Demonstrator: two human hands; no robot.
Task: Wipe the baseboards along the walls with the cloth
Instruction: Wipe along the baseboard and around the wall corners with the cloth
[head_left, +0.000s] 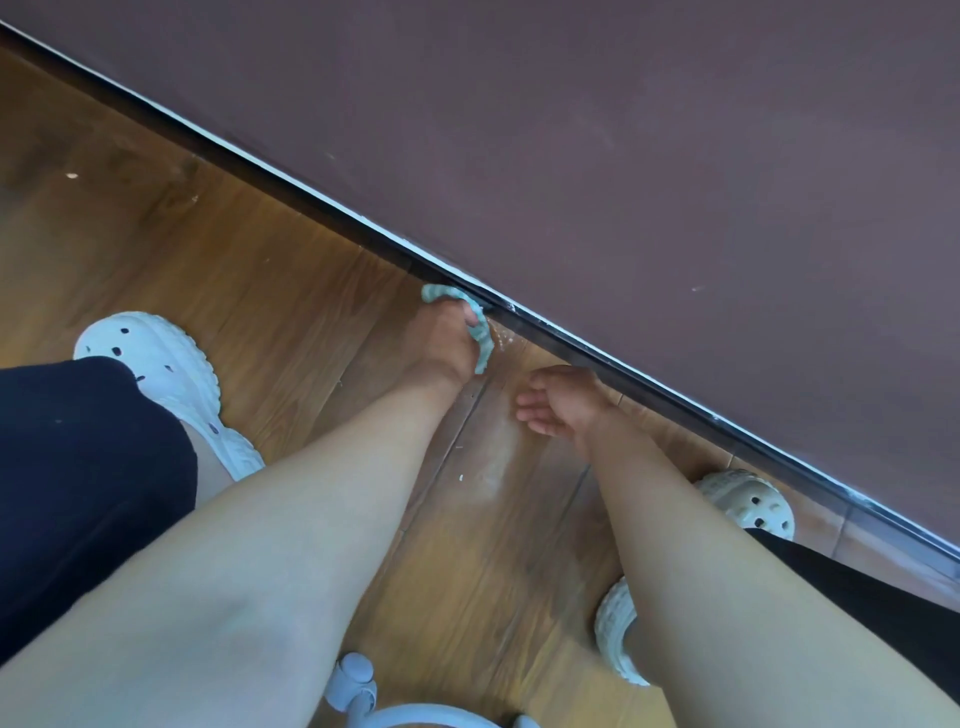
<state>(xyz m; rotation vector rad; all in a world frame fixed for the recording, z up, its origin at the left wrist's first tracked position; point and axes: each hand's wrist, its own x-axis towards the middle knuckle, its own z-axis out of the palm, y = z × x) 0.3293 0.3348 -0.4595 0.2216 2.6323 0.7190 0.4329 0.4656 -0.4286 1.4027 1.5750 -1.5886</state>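
Teal cloth (482, 335): against the baseboard (597, 356), mostly hidden under the left hand (441, 338) gripping it
Right hand (558, 408): fingers loose, holding nothing
Baseboard ends: cut off by frame

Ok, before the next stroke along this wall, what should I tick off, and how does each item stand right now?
1. Cloth gripped in the left hand: ok.
2. Cloth against the baseboard: ok, its upper edge appears to touch the dark strip.
3. Right hand free, fingers relaxed and holding nothing: ok.
4. Baseboard ahead, toward the upper left, free of objects: ok.
5. Wiped stretch actually clean: cannot tell, too dark and blurred.
6. Floor beside the wall free of debris: not ok, white specks lie on it.
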